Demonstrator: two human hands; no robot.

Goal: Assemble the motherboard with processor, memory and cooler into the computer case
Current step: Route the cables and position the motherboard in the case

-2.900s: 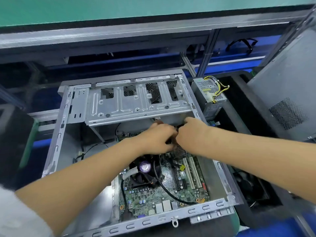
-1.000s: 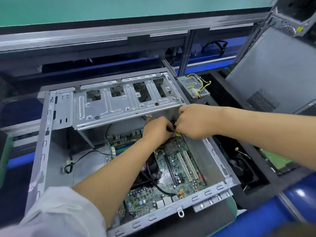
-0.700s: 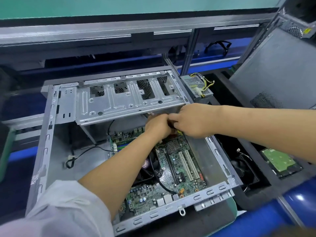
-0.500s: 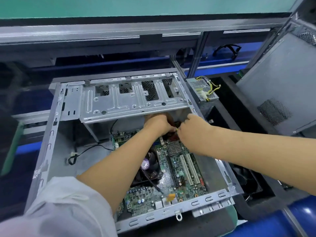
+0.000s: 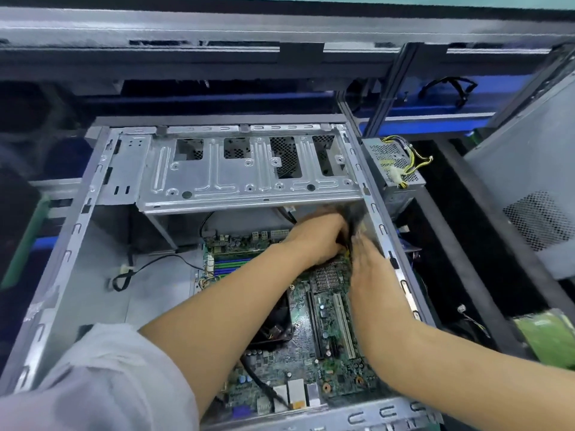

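The open grey computer case (image 5: 74,231) lies on its side. The green motherboard (image 5: 329,315) sits inside, with the black cooler (image 5: 277,325) partly under my left forearm and memory slots (image 5: 231,265) to the left. My left hand (image 5: 317,241) reaches to the board's far right corner under the drive cage (image 5: 236,178), fingers curled and their tips hidden. My right hand (image 5: 370,265) lies flat along the case's right wall, blurred, fingers straight. A dark blurred cable bundle (image 5: 354,219) shows between the fingertips.
A power supply (image 5: 395,169) with yellow wires stands just right of the case. A grey side panel (image 5: 529,197) leans at the far right, and a green drive (image 5: 550,340) lies below it. A loose black cable (image 5: 124,278) rests on the case floor.
Both hands have stayed at the board's far right corner. My right hand has gone from curled beside the left to lying flat along the right wall. The view has tilted down and closer.
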